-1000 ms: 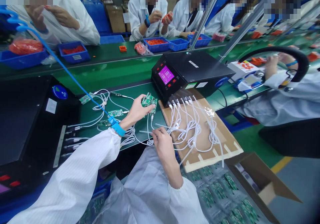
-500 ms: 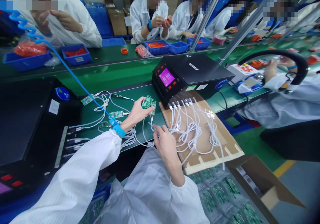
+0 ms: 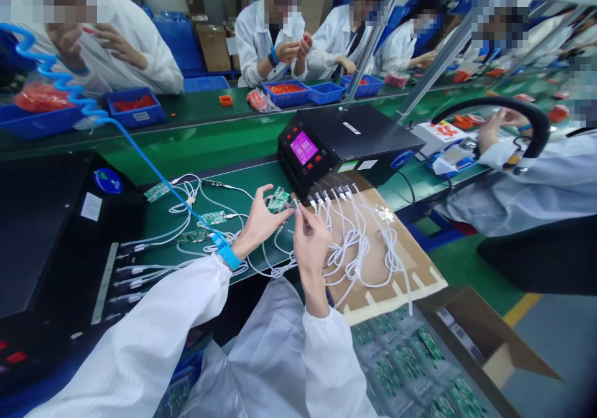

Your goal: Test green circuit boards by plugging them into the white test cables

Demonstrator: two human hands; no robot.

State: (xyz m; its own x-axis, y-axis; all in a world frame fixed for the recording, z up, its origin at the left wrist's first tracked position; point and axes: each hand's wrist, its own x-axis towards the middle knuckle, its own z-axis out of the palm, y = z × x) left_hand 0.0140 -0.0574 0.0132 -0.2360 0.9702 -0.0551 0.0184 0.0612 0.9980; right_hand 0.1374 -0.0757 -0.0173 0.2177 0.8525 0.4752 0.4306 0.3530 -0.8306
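Observation:
My left hand point(image 3: 261, 219) grips a small stack of green circuit boards point(image 3: 278, 199) just in front of the black tester box point(image 3: 340, 141). My right hand point(image 3: 311, 239) is raised beside it, fingers pinched on the plug end of a white cable point(image 3: 296, 204) that touches the boards. A bundle of white cables point(image 3: 359, 237) runs from the tester's front ports over a cardboard sheet point(image 3: 396, 262). A blue wrist strap point(image 3: 229, 256) with a coiled blue cord is on my left wrist.
More circuit boards point(image 3: 214, 218) lie plugged to white cables on the green bench. A large black unit point(image 3: 46, 231) stands at left. An open box of bagged boards point(image 3: 410, 356) sits at lower right. People in white coats work across the conveyor and at the right.
My right hand rose from the cables on the bench up to the boards in my left hand, bringing a cable plug to them. The left hand shifted slightly right.

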